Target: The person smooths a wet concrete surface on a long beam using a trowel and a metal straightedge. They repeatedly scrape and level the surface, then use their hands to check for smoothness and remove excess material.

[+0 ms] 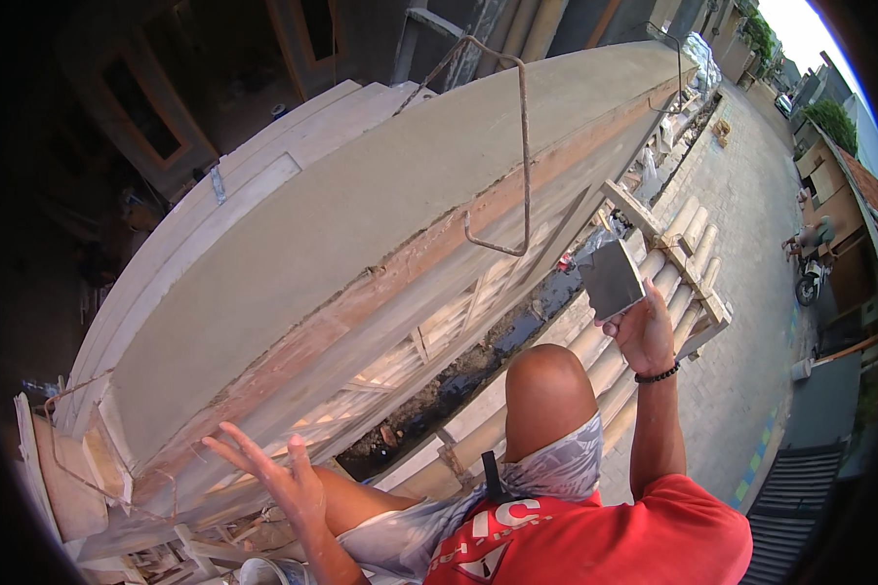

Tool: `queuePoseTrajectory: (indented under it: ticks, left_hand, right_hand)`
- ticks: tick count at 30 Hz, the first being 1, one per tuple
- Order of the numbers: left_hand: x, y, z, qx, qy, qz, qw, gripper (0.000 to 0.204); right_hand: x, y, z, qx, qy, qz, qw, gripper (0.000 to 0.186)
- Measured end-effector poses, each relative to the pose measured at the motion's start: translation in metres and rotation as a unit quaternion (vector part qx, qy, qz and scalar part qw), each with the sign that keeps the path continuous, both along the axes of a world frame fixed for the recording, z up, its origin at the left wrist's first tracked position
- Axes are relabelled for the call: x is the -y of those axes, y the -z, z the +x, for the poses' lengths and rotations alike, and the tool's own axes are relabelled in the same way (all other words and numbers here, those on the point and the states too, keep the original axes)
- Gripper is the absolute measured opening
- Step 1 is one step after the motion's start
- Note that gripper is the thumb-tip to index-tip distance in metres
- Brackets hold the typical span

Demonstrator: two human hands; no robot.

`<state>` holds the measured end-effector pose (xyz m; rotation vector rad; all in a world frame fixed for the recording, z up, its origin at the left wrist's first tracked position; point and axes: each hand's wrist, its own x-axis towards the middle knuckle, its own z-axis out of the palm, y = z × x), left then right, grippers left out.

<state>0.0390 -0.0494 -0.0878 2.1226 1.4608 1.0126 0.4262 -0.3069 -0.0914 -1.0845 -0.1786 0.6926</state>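
In my right hand, raised over the bamboo poles, is a plastering trowel; its flat grey blade faces up and my fingers wrap around the handle side. My left hand is held out beside the lower left of the ledge, fingers spread and nothing in them. Smooth grey mortar covers the long curved top of the ledge. A reddish wooden form board runs along its near edge. Bent steel rods hook over the ledge, one rod near the middle.
I sit with bent knees on bamboo scaffolding. Below lies a ditch with dark water. A paved lane stretches along the right, with a person beside a motorcycle. A white bucket stands at the bottom left.
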Motion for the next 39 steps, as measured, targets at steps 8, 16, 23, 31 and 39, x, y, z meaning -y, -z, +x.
queuePoseTrajectory:
  ticks: [8, 16, 23, 31, 39]
  left_hand:
    - [0.001, -0.002, -0.002, 0.001, 0.013, -0.012, 1.000, 0.081]
    - [0.004, -0.010, -0.002, -0.021, 0.004, -0.046, 0.999, 0.087]
    - [0.003, -0.008, -0.002, -0.023, 0.019, -0.053, 0.998, 0.089]
    - [0.003, -0.012, -0.013, -0.021, 0.015, -0.043, 0.999, 0.082]
    - [-0.003, -0.013, -0.013, -0.052, -0.005, -0.071, 0.996, 0.075]
  right_hand:
    - [-0.019, -0.009, 0.006, -0.025, -0.020, 0.146, 0.989, 0.056]
    - [-0.070, -0.030, 0.080, 0.291, 0.140, 0.102, 0.941, 0.054]
    - [-0.059, -0.013, 0.101, 0.136, 0.051, 0.204, 0.968, 0.049]
    - [0.047, 0.089, 0.092, -0.005, 0.142, 0.093, 0.985, 0.042]
    - [0.196, 0.173, 0.076, -0.155, 0.226, -0.277, 0.921, 0.046]
